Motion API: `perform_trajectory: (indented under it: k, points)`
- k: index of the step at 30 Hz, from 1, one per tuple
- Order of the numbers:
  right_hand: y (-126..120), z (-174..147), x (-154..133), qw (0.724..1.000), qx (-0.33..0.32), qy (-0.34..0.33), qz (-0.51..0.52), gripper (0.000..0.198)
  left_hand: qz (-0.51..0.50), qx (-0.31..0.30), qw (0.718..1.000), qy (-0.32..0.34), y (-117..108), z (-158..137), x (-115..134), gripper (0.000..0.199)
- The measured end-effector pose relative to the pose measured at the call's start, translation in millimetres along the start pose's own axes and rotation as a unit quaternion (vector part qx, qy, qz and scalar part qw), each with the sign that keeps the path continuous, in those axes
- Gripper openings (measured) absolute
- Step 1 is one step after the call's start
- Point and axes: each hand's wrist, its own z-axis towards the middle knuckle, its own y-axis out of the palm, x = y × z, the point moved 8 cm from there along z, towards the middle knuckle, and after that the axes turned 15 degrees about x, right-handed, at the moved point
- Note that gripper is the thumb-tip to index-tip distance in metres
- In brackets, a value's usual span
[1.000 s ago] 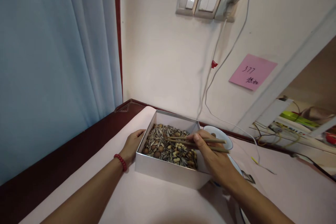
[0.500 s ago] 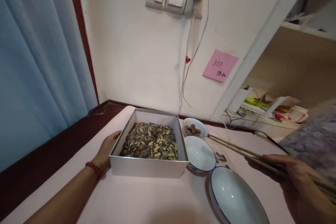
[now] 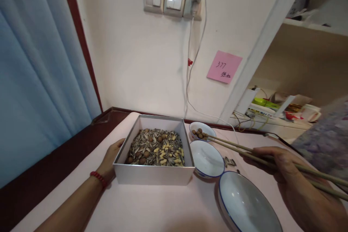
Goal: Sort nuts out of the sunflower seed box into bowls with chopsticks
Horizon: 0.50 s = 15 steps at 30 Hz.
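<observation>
My left hand (image 3: 112, 156) grips the left side of a silver-edged box (image 3: 153, 174); its fingertips are hidden behind the wall. Inside lie striped sunflower seeds (image 3: 143, 141), pale peanuts (image 3: 164, 154) and several round brown nuts (image 3: 160, 139). Closed around a pair of long wooden chopsticks (image 3: 231, 145), my right hand (image 3: 288, 174) is at the right. The chopstick tips reach into the small far bowl (image 3: 210, 130), beside brown nuts (image 3: 199, 133) in it. I cannot tell whether they pinch a nut. A middle white bowl (image 3: 208, 159) stands nearer, touching the box's right side.
A larger blue-rimmed bowl (image 3: 247, 203) stands at the front right. Small dark pieces (image 3: 230, 161) lie on the pink table cover (image 3: 152, 206). A white cable (image 3: 201, 110) hangs down the wall to the table's back. A patterned cloth (image 3: 323, 134) shows at the right.
My right hand has moved left and slightly up, carrying the chopstick tips from the far bowl's right rim to the nuts inside it. My left hand stays on the box.
</observation>
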Motion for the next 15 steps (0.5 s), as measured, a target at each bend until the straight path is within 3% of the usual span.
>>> perform_trajectory:
  k: [4,8,12,15]
  points:
    - [60.7,-12.4,-30.1,0.994,-0.094,-0.025,0.04,0.044,-0.036,-0.002,0.999,-0.01,0.9,-0.6,-4.6,0.043]
    - [133.0,-34.0,-51.9,0.975,-0.213,-0.039,0.056,0.042,-0.052,0.008,0.998,-0.018,-1.1,4.9,-12.7,0.036]
    - [197.9,-52.1,-52.2,0.955,-0.289,-0.048,0.039,0.047,-0.053,0.006,0.998,-0.04,-1.6,9.6,-23.2,0.035]
    - [234.4,-58.4,-42.3,0.947,-0.312,0.005,0.074,0.048,-0.055,0.005,0.998,-0.024,-2.6,12.2,-24.7,0.035]
